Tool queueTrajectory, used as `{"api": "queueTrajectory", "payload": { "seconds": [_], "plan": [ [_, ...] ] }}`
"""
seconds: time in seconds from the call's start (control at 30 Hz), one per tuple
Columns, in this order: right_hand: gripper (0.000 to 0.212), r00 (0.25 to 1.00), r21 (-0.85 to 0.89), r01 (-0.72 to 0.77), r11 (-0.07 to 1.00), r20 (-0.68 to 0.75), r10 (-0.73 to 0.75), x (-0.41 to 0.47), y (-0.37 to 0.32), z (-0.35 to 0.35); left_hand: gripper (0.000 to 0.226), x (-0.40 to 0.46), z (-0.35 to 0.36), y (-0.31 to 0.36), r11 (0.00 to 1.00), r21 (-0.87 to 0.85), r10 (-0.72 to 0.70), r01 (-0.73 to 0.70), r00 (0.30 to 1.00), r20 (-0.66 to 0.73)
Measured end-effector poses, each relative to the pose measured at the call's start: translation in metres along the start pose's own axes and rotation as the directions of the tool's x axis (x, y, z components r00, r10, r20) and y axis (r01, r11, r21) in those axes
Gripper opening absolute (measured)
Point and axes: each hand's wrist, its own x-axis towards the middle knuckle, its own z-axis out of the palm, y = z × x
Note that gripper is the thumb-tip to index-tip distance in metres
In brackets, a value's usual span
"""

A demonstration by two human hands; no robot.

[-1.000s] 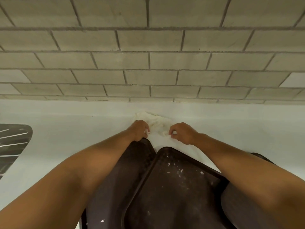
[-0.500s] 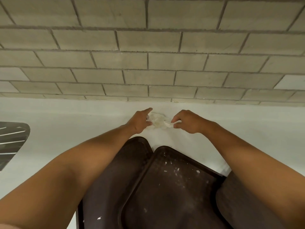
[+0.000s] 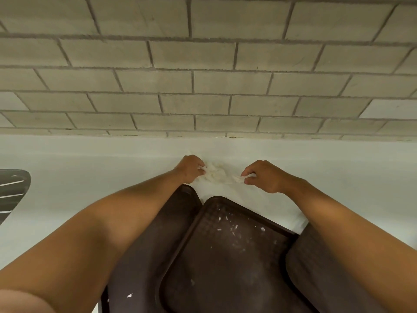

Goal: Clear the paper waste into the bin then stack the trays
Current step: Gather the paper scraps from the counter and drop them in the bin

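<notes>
— What have your hands got hold of?

— Your left hand point(image 3: 190, 168) has its fingers curled into the left edge of a crumpled paper napkin point(image 3: 216, 175), soft, off-white and creased into ridges. Your right hand point(image 3: 262, 176) pinches a thin twisted corner of the same napkin between thumb and fingertip. The bulk of the paper sits between your two hands on the pale, smooth worktop point(image 3: 90, 172).

— And the trays?

— Just below your hands, under your forearms. The top brown tray point(image 3: 225, 263) is rigid plastic with rounded corners, a raised rim and a fine waffle-textured floor, flecked with tiny white paper scraps. It lies skewed across another brown tray point(image 3: 158, 233), whose rounded corner pokes out just beneath your left wrist. A further dark rounded edge shows under your right forearm; you cannot tell whether that is a third tray.

— Anything beyond your hands?

— Just past your fingers the worktop meets a wall of rough grey blocks point(image 3: 203, 82) with recessed mortar lines. Far out from your left hand, a dark curved object with pale stripes point(image 3: 12, 190) lies at the frame's edge.
</notes>
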Motion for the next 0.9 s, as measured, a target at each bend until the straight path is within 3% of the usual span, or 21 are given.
{"api": "queueTrajectory", "payload": {
  "seconds": [0.27, 0.37, 0.6, 0.9],
  "plan": [
    [0.022, 0.998, 0.065, 0.042, 0.997, -0.058, -0.039, 0.002, -0.012, -0.024, 0.029, -0.013, -0.059, 0.016, 0.981, -0.175, 0.077, -0.086, 0.995, -0.056],
    [0.026, 0.994, 0.102, 0.050, 0.994, -0.099, -0.040, 0.009, -0.020, -0.030, 0.028, -0.018, -0.075, 0.022, 0.981, -0.167, 0.091, -0.104, 0.992, -0.087],
    [0.015, 0.988, 0.244, 0.071, 0.967, -0.150, -0.035, 0.010, -0.048, -0.047, 0.022, -0.044, -0.107, 0.017, 0.982, -0.155, 0.080, -0.108, 0.981, -0.179],
    [0.016, 0.984, 0.264, 0.076, 0.961, -0.178, -0.028, 0.022, -0.039, -0.031, 0.021, -0.056, -0.104, 0.000, 0.988, -0.140, 0.027, -0.063, 0.970, -0.243]
  ]
}}
